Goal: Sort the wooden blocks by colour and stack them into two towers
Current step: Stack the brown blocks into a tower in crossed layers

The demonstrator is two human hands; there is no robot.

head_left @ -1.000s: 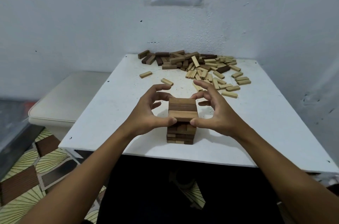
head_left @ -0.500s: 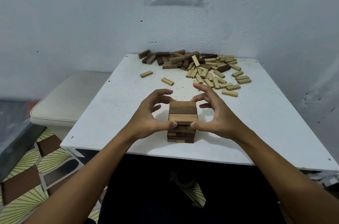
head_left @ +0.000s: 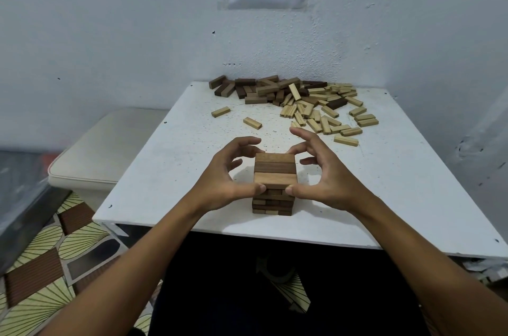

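A short tower of dark brown blocks point(head_left: 274, 170) stands near the front edge of the white table point(head_left: 165, 170). My left hand point(head_left: 228, 179) and my right hand point(head_left: 327, 179) cup it from either side. Both thumbs press the front face of its upper layers, and the index fingers curl round its back top corners. At the back of the table lies a heap of dark blocks point(head_left: 247, 90), with a heap of light blocks point(head_left: 324, 112) to its right.
Two loose light blocks point(head_left: 220, 111) point(head_left: 252, 123) lie between the heaps and the tower. A cushioned stool point(head_left: 96, 154) stands left of the table. White walls close in behind and to the right. A patterned floor point(head_left: 41, 267) shows at lower left.
Both hands stay around the tower's top layers. My right hand's fingers have spread a little, and the view has shifted slightly.
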